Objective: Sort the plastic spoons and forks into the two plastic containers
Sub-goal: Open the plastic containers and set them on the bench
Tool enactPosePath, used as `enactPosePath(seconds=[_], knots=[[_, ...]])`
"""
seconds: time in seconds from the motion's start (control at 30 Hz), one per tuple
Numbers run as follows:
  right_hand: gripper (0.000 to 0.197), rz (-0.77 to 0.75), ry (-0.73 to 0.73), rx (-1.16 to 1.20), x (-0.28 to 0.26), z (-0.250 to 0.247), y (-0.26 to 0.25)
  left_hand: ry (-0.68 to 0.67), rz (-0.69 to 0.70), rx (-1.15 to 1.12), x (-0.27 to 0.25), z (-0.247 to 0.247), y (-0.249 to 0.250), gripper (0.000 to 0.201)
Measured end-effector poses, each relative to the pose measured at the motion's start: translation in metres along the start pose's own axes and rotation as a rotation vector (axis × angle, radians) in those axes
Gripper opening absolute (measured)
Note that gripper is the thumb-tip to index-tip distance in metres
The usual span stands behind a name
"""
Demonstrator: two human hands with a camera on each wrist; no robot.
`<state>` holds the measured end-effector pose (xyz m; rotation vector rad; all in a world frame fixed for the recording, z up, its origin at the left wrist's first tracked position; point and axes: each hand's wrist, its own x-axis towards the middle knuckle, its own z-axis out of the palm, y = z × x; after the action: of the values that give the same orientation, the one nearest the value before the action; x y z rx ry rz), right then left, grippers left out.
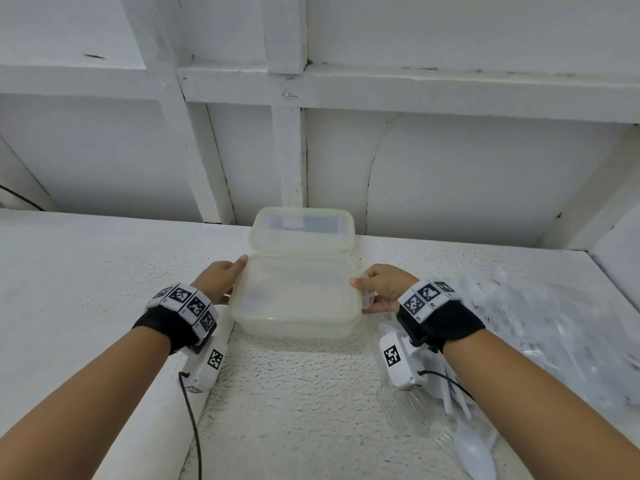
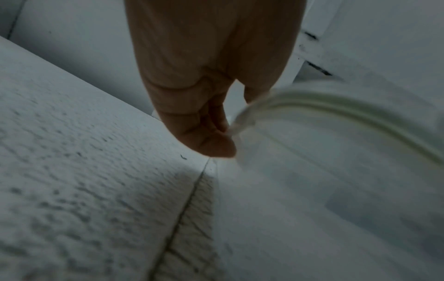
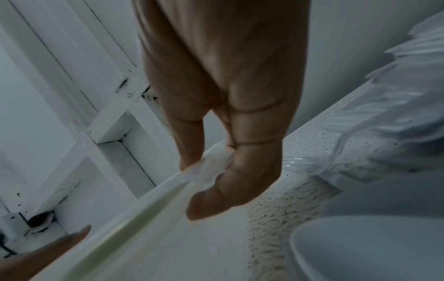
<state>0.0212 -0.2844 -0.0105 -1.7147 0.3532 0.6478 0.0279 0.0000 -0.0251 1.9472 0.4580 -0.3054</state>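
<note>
While both hands clasp it from opposite sides, the near translucent rectangular plastic container with a pale yellow-green rim (image 1: 294, 296) sits between them on the white textured desk (image 1: 294, 393). A second translucent rectangular plastic container with a lid (image 1: 302, 227) lies just beyond the first, touching its far edge, further from the hands and close to the white panelled wall (image 1: 450, 161).

The left hand (image 1: 221, 280) has its thumb laid along the container's left rim; in the left wrist view its curled fingers (image 2: 209, 140) pinch the side clip. The right hand (image 1: 382, 287) grips the right side clip the same way, thumb and curled fingers (image 3: 230, 182) closed on the clear tab. Both forearms reach forward, roughly parallel, each wearing a black wristband with checkered marker tags (image 1: 187, 306) and a small white camera box beneath the wrist.

To the right of the right hand lies a heap of clear and white plastic spoons and forks (image 1: 540, 327), with more white plastic cutlery (image 1: 474, 441) under and behind the right forearm.
</note>
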Motion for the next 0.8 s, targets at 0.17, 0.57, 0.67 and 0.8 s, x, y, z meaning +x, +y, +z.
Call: enactPosePath(seconds=[0.17, 0.57, 0.67, 0.8], knots=[[0.021, -0.041, 0.043, -0.013, 0.000, 0.003, 0.000, 0.127, 0.058, 0.325, 0.010, 0.014, 0.004, 0.056], [0.010, -0.076, 0.024, -0.022, -0.002, 0.006, 0.002, 0.228, 0.139, 0.461, 0.012, 0.014, -0.002, 0.050], [0.010, -0.081, 0.028, -0.023, -0.012, 0.010, 0.005, 0.208, 0.159, 0.431, 0.005, 0.010, -0.002, 0.044], [0.013, -0.062, 0.028, -0.170, -0.041, 0.019, 0.020, 0.197, 0.157, 0.204, -0.017, -0.004, -0.011, 0.041]])
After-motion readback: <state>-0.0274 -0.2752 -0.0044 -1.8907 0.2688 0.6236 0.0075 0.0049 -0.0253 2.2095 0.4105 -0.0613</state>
